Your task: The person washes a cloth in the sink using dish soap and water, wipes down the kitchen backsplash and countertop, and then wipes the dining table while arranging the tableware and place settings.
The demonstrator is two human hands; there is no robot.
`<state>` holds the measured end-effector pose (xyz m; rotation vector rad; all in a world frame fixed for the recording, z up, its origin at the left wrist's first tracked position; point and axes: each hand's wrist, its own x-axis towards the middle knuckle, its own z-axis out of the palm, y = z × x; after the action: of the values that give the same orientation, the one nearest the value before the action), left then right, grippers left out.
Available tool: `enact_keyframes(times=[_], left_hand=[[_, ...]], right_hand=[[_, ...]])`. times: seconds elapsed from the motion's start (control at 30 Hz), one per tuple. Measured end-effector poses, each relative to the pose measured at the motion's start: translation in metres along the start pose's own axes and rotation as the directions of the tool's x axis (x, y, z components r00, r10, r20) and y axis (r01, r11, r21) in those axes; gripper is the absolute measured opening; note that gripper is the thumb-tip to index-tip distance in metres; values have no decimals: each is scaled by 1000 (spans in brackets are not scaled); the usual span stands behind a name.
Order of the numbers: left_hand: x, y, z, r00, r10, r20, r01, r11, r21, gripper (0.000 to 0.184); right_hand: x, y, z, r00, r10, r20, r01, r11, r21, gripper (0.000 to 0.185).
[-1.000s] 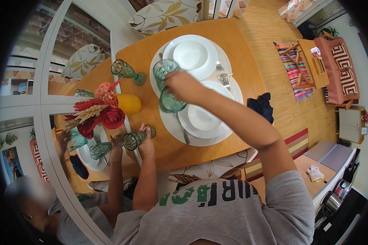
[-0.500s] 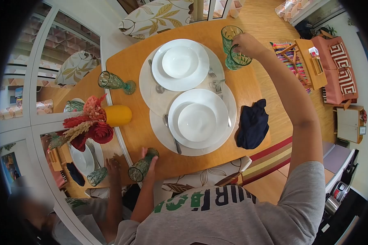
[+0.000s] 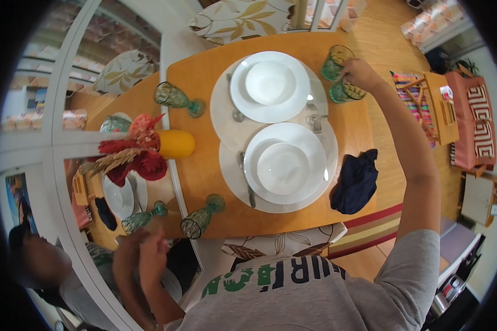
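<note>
My right hand (image 3: 361, 74) is closed at the rim of a green glass (image 3: 342, 94) at the far right corner of the table. A second green glass (image 3: 332, 69) stands right beside it. My left hand (image 3: 153, 251) is off the table at the lower left, holding nothing, its fingers loosely apart. Just to its right, a green goblet (image 3: 196, 220) stands on the table near the mirror. Another green goblet (image 3: 174, 96) is farther up along the same side. White plates with bowls (image 3: 283, 168) (image 3: 270, 83) sit on round pale placemats (image 3: 226, 165).
A yellow vase (image 3: 176, 144) with red dried flowers stands by the mirrored wall (image 3: 52, 138). A dark blue cloth (image 3: 354, 182) lies at the right table edge. Cutlery, including a knife (image 3: 247, 182), lies beside the plates. A patterned chair (image 3: 281, 240) is tucked in near me.
My left hand has let go of the near goblet and drawn back to the lower left. My right hand stays at the glass. The whole view has shifted a little.
</note>
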<state>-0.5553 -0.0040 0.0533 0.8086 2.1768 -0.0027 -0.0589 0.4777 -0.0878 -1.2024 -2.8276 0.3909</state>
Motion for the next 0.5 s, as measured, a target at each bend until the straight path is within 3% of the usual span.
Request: enact_keyframes(times=[0.07, 0.13, 0.23, 0.27, 0.3, 0.33, 0.37, 0.4, 0.43, 0.5], left_hand=[[1, 22, -13, 934, 273, -232, -306, 944, -122, 41], [15, 49, -14, 852, 367, -373, -453, 874, -175, 44], [72, 44, 3, 853, 364, -374, -461, 862, -211, 49], [92, 42, 12, 870, 364, -334, -470, 816, -336, 50], [106, 43, 18, 884, 366, -290, -464, 759, -457, 51], [117, 48, 17, 883, 373, -286, -468, 757, -457, 51], [128, 57, 18, 823, 406, -398, -539, 779, -320, 51], [137, 64, 21, 743, 450, -495, -592, 787, -173, 50], [144, 69, 29, 710, 382, -591, -641, 698, -319, 46], [172, 54, 32, 708, 370, -602, -649, 678, -346, 49]], right_hand=[[-2, -9, -2, 999, -18, -35, 18, 1000, 1, 18], [-2, -20, -6, 999, 8, -43, -7, 1000, 25, 21], [10, -68, -40, 994, 65, -86, -66, 998, -12, 29], [21, -92, -48, 988, 86, -130, -95, 994, -61, 33], [39, -116, -44, 976, 41, -215, -29, 998, 57, 37], [61, -144, -39, 952, 9, -307, 43, 985, 165, 40], [83, -175, -34, 960, -20, -280, 119, 932, 341, 48], [105, -213, -21, 888, -192, -417, 347, 875, 338, 53], [134, -251, -5, 866, -290, -407, 450, 807, 383, 58], [171, -326, 20, 875, -266, -405, 398, 872, 286, 68]])
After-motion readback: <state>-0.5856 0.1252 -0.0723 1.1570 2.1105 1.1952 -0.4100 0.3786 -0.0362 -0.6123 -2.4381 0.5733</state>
